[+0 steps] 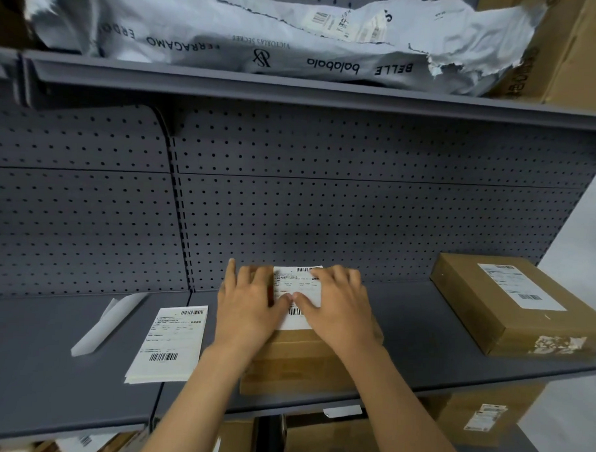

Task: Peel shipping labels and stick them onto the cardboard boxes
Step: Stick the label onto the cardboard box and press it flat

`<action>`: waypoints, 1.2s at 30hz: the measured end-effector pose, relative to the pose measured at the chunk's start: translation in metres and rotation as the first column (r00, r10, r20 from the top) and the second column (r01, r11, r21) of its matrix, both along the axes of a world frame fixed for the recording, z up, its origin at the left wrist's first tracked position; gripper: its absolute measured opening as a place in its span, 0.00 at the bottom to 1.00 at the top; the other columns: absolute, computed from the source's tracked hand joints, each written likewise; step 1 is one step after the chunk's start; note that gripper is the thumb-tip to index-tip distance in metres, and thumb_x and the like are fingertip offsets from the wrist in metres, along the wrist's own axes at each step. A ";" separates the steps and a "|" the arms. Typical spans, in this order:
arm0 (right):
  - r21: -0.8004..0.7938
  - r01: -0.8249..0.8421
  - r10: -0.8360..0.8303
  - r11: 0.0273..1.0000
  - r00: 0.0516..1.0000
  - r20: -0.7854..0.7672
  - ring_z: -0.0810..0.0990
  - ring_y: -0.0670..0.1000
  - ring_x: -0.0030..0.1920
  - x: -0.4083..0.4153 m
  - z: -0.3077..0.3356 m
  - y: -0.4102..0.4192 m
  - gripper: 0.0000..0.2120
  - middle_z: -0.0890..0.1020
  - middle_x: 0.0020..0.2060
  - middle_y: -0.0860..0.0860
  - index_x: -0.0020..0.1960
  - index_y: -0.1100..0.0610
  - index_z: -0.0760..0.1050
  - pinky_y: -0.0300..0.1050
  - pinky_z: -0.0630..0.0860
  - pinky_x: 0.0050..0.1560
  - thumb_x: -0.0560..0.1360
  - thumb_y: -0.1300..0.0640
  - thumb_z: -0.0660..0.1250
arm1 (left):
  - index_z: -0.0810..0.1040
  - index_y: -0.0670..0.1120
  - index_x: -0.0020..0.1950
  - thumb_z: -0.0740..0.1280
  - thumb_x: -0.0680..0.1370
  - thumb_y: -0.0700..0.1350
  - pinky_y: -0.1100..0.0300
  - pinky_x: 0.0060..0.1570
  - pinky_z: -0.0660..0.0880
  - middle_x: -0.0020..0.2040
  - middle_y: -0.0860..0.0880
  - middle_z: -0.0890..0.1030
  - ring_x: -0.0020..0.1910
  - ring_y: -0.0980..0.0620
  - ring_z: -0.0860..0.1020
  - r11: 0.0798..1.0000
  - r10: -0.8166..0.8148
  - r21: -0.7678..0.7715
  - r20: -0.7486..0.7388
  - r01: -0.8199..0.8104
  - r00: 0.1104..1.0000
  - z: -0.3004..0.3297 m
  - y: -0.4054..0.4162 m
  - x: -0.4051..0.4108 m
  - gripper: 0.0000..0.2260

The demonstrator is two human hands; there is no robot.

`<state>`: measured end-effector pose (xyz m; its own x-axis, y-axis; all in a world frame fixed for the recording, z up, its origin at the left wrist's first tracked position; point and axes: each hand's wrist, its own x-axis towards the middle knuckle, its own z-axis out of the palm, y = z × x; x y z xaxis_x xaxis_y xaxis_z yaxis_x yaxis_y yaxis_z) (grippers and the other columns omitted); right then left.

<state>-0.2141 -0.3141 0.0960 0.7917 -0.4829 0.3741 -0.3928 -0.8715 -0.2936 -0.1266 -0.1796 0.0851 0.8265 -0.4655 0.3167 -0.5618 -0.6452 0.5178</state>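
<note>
A cardboard box (pixel 295 364) sits on the grey shelf (pixel 420 352) in front of me. A white shipping label (pixel 296 283) lies on its top. My left hand (pixel 250 305) and my right hand (pixel 337 305) rest flat on the label, fingers spread, thumbs almost touching at its middle. Both hands cover much of the label and the box top. To the left, a small stack of unpeeled labels (pixel 169 343) lies on the shelf. A second cardboard box (pixel 510 307) with a label stuck on top stands at the right.
A curled strip of white backing paper (pixel 107 324) lies at the left. A pegboard wall (pixel 290 208) backs the shelf. The upper shelf holds grey plastic mailer bags (pixel 263 32) and a big carton (pixel 566 49). More labelled boxes (pixel 479 418) sit below.
</note>
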 end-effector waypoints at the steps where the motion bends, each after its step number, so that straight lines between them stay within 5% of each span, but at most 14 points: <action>1: 0.000 0.010 -0.010 1.000 1.000 -0.014 0.66 0.55 0.67 0.002 -0.001 -0.002 0.31 0.73 0.66 0.49 0.74 0.48 0.68 0.51 0.67 0.65 0.76 0.33 0.61 | 0.67 0.53 0.76 0.65 0.77 0.63 0.43 0.77 0.56 0.76 0.47 0.67 0.82 0.42 0.45 1.000 -0.001 0.014 0.005 0.001 1.000 0.000 0.000 0.001 0.30; 7: 0.019 0.100 -0.099 0.995 0.993 -0.066 0.63 0.55 0.69 -0.011 -0.001 -0.031 0.34 0.69 0.68 0.50 0.74 0.46 0.66 0.52 0.65 0.66 0.74 0.31 0.61 | 0.69 0.56 0.75 0.62 0.64 0.76 0.45 0.78 0.53 0.74 0.47 0.70 0.81 0.41 0.53 1.000 -0.001 -0.027 -0.105 -0.002 0.994 -0.012 0.022 0.023 0.44; 14: 0.048 0.120 -0.117 0.992 0.991 -0.059 0.64 0.56 0.69 -0.016 -0.001 -0.046 0.32 0.72 0.68 0.51 0.74 0.47 0.66 0.54 0.68 0.66 0.75 0.34 0.62 | 0.65 0.55 0.77 0.77 0.67 0.62 0.43 0.76 0.59 0.73 0.46 0.69 0.79 0.41 0.58 0.995 -0.014 -0.099 -0.185 -0.005 0.983 -0.009 0.022 0.035 0.42; 23: 0.019 0.040 -0.038 0.999 0.996 -0.081 0.64 0.57 0.70 0.024 0.003 -0.025 0.34 0.70 0.69 0.51 0.76 0.49 0.64 0.54 0.66 0.67 0.76 0.33 0.61 | 0.55 0.56 0.81 0.67 0.74 0.66 0.39 0.78 0.50 0.79 0.48 0.60 0.82 0.42 0.43 0.999 -0.030 0.026 -0.058 0.032 0.998 0.009 -0.018 0.027 0.40; 36: 0.103 0.143 -0.130 0.984 0.984 -0.121 0.60 0.59 0.73 0.005 0.004 -0.064 0.35 0.68 0.72 0.54 0.77 0.48 0.62 0.57 0.66 0.70 0.75 0.35 0.64 | 0.59 0.56 0.80 0.74 0.68 0.67 0.42 0.78 0.51 0.79 0.47 0.61 0.82 0.41 0.43 0.999 0.009 0.049 -0.143 -0.002 0.990 0.007 -0.001 0.053 0.45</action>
<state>-0.2091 -0.3782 0.1003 0.7496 -0.6228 0.2240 -0.5422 -0.7720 -0.3317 -0.0737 -0.1805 0.0920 0.8644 -0.4726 0.1719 -0.4804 -0.6747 0.5604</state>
